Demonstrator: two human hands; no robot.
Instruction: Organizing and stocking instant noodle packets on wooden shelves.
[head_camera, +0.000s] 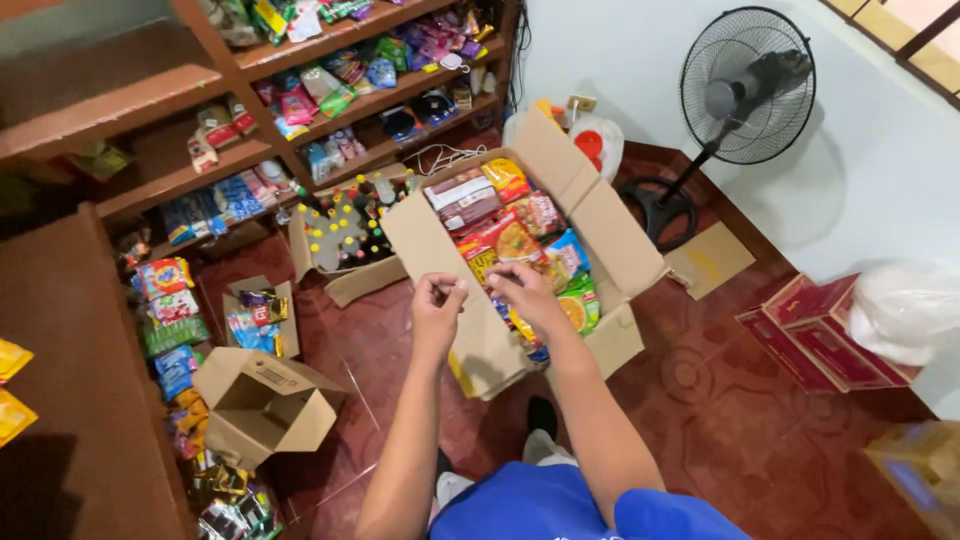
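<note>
Box: the large open cardboard box (520, 250) stands in the middle of the frame, flaps spread, full of colourful snack packets (520, 240)
Handling: the packets look light, soft and a little slippery; I judge it best to pinch one by its sealed edge
Left hand (437, 300): fingers curled, hovering at the near flap; if it holds something, I cannot tell
Right hand (525, 290): fingers bent down onto the packets, grip not clear
Around: small empty box (262, 405) at lower left, shelves (250, 150) upper left, standing fan (745, 90) upper right
</note>
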